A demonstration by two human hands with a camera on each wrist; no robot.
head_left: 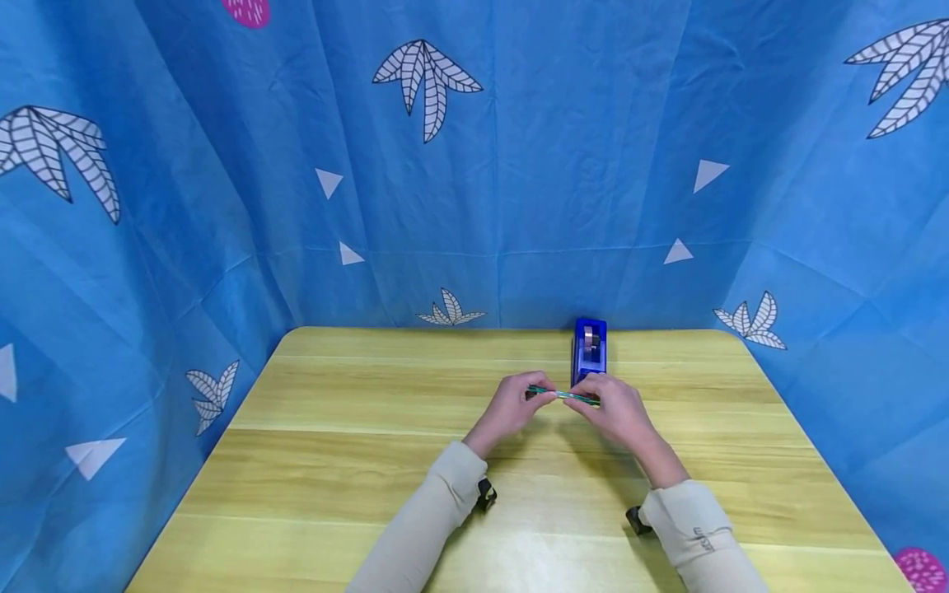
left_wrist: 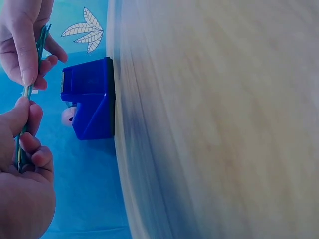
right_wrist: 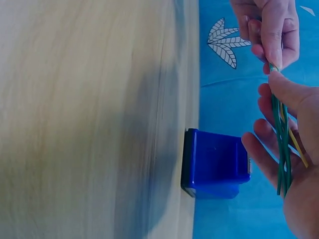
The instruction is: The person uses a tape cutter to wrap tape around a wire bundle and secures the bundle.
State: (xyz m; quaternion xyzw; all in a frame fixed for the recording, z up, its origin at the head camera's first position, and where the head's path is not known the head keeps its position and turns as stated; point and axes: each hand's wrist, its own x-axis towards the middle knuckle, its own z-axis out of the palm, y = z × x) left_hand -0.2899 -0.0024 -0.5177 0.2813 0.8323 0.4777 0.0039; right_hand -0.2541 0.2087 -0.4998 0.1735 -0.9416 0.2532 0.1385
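Observation:
A bundle of thin green wire-like strands point(right_wrist: 281, 144), with a yellow one among them, is held above the table between both hands. My left hand point(head_left: 516, 405) pinches it near the middle between thumb and index finger. Right beside that pinch, my right hand point(head_left: 619, 409) grips the bundle the same way, its other fingers loosely curved. The strands' loose ends run back under each palm, where the hands partly hide them. A pale, shiny bit shows at the middle, largely covered by the fingertips. Just beyond the right hand stands a blue tape dispenser point(left_wrist: 94, 97) with a small tape roll.
The wood-grain table point(head_left: 334, 461) has rounded far corners. Behind it and along both sides hangs a blue curtain point(head_left: 519, 165) printed with leaves and triangles. The dispenser stands close to the table's far edge. Dark camera mounts point(head_left: 485, 495) sit at both wrists.

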